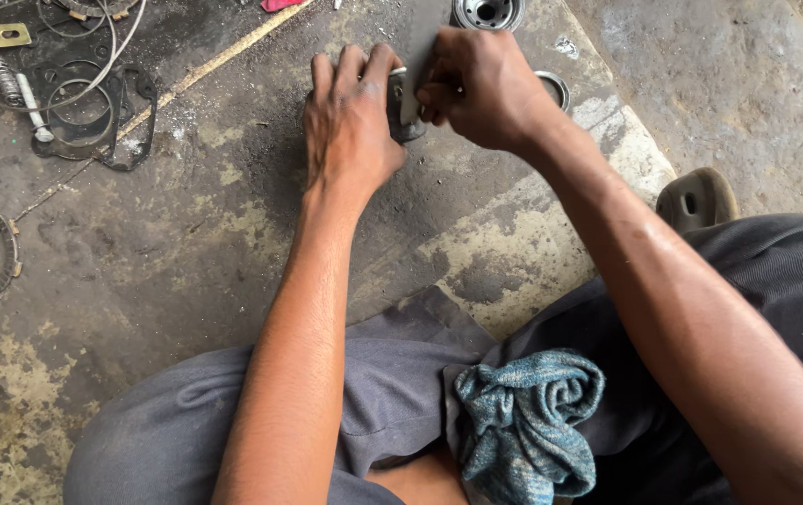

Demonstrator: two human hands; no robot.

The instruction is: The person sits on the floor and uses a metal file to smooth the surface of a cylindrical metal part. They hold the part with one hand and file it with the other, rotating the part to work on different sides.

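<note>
Your left hand (350, 126) is pressing a small dark metal part (400, 108) flat to the floor (186, 252), while your right hand (476, 89) is pinching a grey abrasive sheet (423, 37) over it. Keep the strokes flat and the part pinned. Your fingers are hiding the part's shape; beyond them, a bearing (487, 12) is cut off.
</note>
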